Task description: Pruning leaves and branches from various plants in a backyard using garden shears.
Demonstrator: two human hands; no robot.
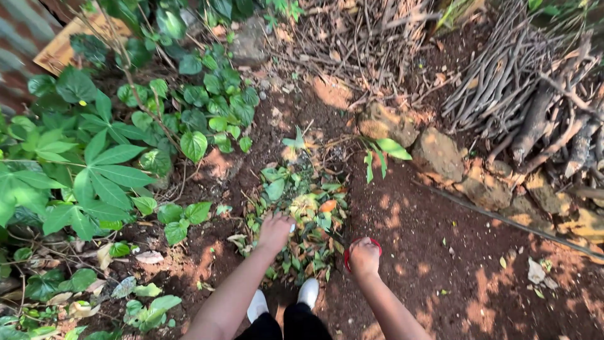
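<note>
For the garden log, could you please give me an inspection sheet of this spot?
Surface: bare reddish-brown soil, sun-dappled.
Job's things: heap of green and yellow leaf scraps on the soil; curved red-rimmed object, mostly hidden.
Clutter: pale dry leaves.
Grips: left hand over the heap, holding something small and white; right hand closed on the red-rimmed object.
Cables: nothing seen.
Surroundings: broad-leaved green plants, brown rocks, stacked dry sticks, white shoes.

Sun-dappled red soil [440, 252], leafy plants [94, 170], stacked sticks [503, 75] and stones [440, 154].
</note>
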